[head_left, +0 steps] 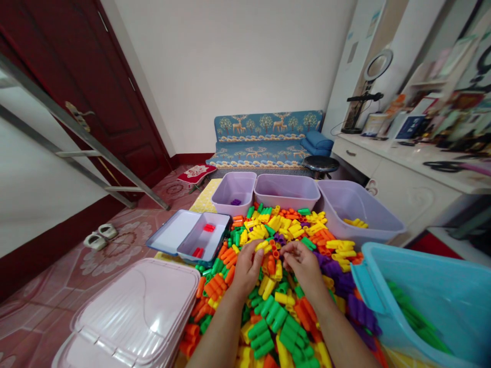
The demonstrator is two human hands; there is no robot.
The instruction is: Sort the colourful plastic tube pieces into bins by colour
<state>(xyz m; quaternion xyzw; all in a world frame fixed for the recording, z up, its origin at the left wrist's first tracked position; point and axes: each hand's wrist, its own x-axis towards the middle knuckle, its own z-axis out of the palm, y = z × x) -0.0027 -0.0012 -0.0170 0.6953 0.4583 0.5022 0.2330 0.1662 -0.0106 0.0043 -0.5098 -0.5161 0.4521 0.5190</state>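
Observation:
A big heap of plastic tube pieces [274, 312] in yellow, orange, green and purple spreads over the table, many joined side by side in rows. Over the middle of the heap, my left hand [248, 268] is closed, with a yellow tube piece [262, 246] between thumb and fingers. My right hand [305, 263] hovers just across from it, fingers curled in a pinch; whatever they hold, if anything, is hidden. Orange tube pieces [271, 265] show between the two hands, and a purple row [335, 273] lies right of my right hand.
Lilac bins [287, 193] line the far edge, one holding purple pieces, another yellow. A blue bin [370, 286] with green pieces stands right. At left are an open case [184, 230] with red pieces and stacked clear lids [134, 306]. A ladder [95, 148] leans farther left.

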